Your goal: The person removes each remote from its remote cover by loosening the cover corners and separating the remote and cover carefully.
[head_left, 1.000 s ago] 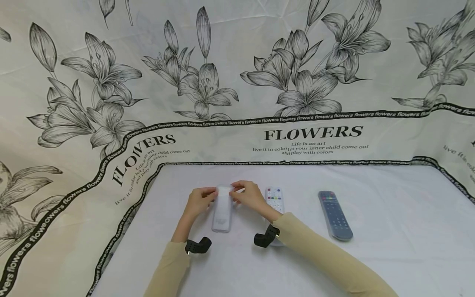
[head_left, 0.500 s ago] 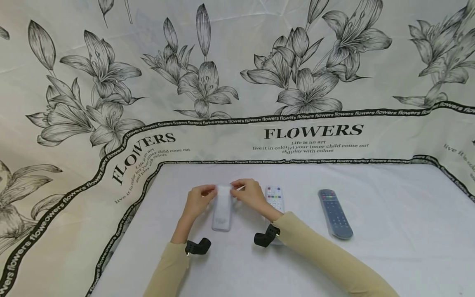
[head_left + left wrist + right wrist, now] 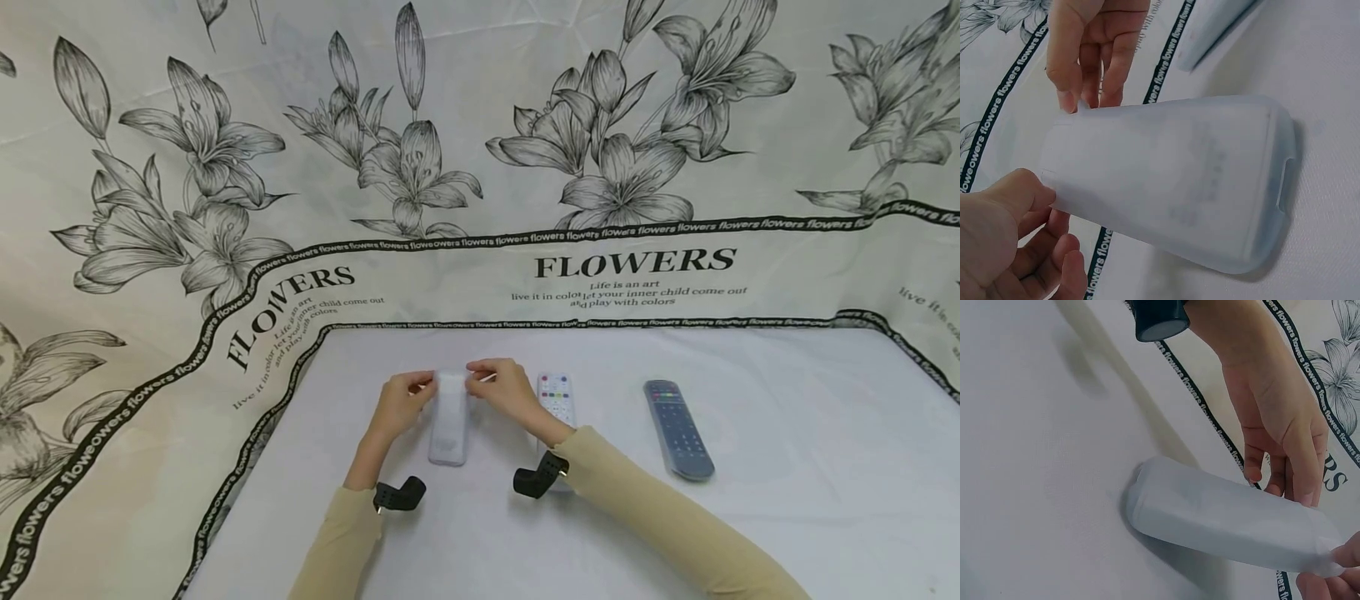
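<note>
A remote control in a translucent, milky sleeve-like cover (image 3: 448,429) lies at the left of the table, its buttons not visible. At its far end my left hand (image 3: 401,407) pinches the left edge between thumb and fingers. The right edge of that same end is pinched by my right hand (image 3: 510,392). In the left wrist view, the far end of the cover (image 3: 1166,181) is raised, while the near end rests on the cloth. The right wrist view has my left hand (image 3: 1279,431) above the cover and my right hand (image 3: 1344,569) partly cut off.
A white remote control (image 3: 555,396) with coloured buttons lies right of the held one, partly hidden by my right forearm. Farther right lies a dark blue-grey remote control (image 3: 678,432). A white cloth (image 3: 810,467) covers the table; a flower-printed curtain (image 3: 480,167) hangs behind.
The whole head view has shifted slightly upward. Both hands keep their pinch on the far end of the covered remote control, with only tiny finger movement.
</note>
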A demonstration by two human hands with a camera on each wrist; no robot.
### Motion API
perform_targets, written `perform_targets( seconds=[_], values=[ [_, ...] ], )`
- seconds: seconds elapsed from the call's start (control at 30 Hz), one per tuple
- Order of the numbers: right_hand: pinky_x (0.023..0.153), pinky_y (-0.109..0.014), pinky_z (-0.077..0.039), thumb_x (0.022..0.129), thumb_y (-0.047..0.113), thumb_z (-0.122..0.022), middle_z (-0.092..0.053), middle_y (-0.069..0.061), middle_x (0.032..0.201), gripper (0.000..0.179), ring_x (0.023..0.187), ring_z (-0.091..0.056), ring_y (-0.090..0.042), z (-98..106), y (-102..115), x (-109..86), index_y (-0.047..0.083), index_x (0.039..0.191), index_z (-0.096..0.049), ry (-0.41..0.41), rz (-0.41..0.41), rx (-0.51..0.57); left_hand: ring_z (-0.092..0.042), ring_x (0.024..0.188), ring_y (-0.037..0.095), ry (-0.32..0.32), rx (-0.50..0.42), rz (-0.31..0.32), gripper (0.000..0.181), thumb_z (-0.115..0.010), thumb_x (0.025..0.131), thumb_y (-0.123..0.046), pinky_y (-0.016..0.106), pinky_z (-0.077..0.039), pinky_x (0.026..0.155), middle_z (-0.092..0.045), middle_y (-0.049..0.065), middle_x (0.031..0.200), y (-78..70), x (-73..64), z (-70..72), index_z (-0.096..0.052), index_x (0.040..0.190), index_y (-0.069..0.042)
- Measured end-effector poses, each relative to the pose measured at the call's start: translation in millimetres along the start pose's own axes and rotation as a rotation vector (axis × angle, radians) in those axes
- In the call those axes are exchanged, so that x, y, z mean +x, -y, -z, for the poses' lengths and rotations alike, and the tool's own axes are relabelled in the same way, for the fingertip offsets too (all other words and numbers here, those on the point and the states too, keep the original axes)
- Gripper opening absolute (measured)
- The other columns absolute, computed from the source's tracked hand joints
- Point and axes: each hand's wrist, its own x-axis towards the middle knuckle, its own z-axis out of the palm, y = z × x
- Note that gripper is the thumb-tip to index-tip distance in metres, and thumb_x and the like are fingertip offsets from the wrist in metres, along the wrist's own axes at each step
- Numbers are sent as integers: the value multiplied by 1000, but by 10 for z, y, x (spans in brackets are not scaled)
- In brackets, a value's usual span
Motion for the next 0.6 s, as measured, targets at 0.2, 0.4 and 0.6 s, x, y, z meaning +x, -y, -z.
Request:
perform_targets(
  seconds=[0.2, 0.4, 0.6],
  values=[
    [64, -25, -54, 89, 8, -64, -72, -14, 97, 25, 77, -69, -18, 2, 40, -21, 0, 112, -69, 10, 28, -24, -64, 88, 26, -68, 28, -39, 25, -61, 91, -9, 25, -51, 67, -71, 19, 100, -8, -19, 17, -68, 110, 5],
    [64, -25, -54, 90, 9, -64, -73, -12, 99, 23, 77, -69, -17, -14, 61, -51, 2, 111, -70, -18, 92, -60, -64, 86, 26, -138, 52, -49, 23, -63, 90, -10, 26, -49, 68, -71, 17, 95, -5, -30, -2, -70, 107, 4],
    [70, -26, -57, 89, 8, -65, -72, -12, 97, 19, 81, -69, -20, -18, 75, -61, 2, 106, -72, -125, 262, -131, -63, 79, 23, -196, -9, -69, 26, -59, 95, -13, 17, -47, 58, -71, 17, 92, 3, -22, -42, -67, 112, 5]
  ],
)
